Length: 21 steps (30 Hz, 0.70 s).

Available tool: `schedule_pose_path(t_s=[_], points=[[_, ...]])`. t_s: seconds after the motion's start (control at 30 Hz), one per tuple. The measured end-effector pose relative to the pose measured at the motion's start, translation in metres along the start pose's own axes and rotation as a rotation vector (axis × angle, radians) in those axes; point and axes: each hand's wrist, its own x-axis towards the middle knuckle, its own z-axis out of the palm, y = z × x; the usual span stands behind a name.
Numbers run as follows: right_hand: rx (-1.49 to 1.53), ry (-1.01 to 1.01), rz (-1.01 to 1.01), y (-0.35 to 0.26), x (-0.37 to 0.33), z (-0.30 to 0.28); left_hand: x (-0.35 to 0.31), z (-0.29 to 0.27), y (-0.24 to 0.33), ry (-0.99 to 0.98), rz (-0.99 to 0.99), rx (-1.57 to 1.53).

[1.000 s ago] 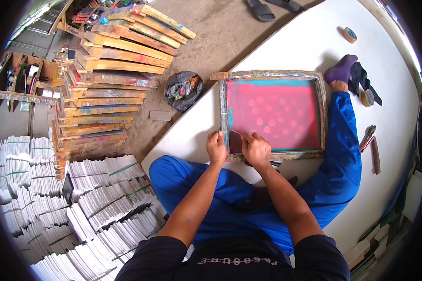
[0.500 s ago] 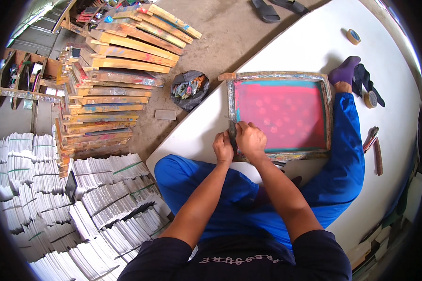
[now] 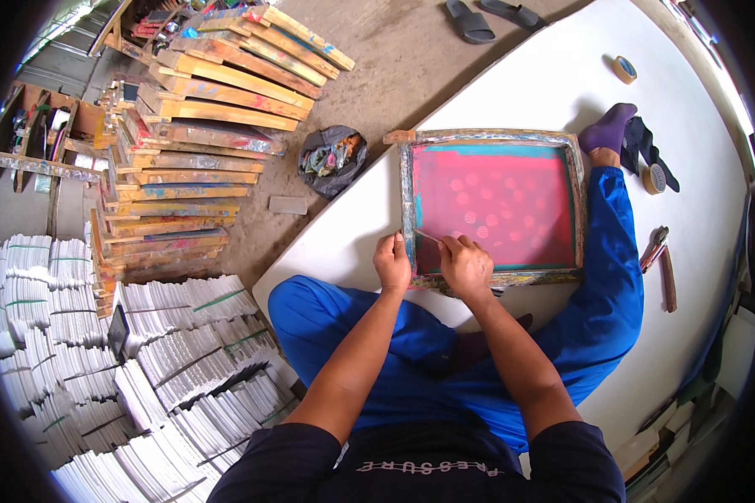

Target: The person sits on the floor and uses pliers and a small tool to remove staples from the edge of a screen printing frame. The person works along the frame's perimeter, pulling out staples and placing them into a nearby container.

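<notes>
A screen-printing frame with a paint-stained wooden border lies on the white surface. Its mesh is pink with pale round spots and teal along the edges. My left hand is closed on the near part of the frame's left rail. Over the mesh's near left corner, my right hand grips a thin, pale tool, whose tip points toward the left rail. The tool's other end is hidden in the fingers.
Wooden frames stand in a row at the left, beyond white paper stacks. A dark bag of rags sits on the floor. Tape rolls, pliers and my sock-covered foot are on the white surface.
My right hand has moved off the left rail, slightly right and nearer me, and the thin tool now shows. The dark strip along that rail no longer shows. My left hand has shifted slightly left.
</notes>
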Motion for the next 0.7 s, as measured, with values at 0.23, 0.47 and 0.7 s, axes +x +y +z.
schedule_pose_path(t_s=[0.23,0.47,0.7], points=[[0.005,-0.023,0.004,-0.001,0.003,0.002,-0.001,0.0,0.0,-0.009,-0.056,-0.012],[-0.329,-0.134,-0.156,-0.014,0.009,-0.003,-0.001,0.0,-0.001,0.003,0.045,0.023],[-0.028,-0.299,0.172,-0.013,0.026,-0.005,-0.001,-0.001,0.001,0.004,0.043,0.022]])
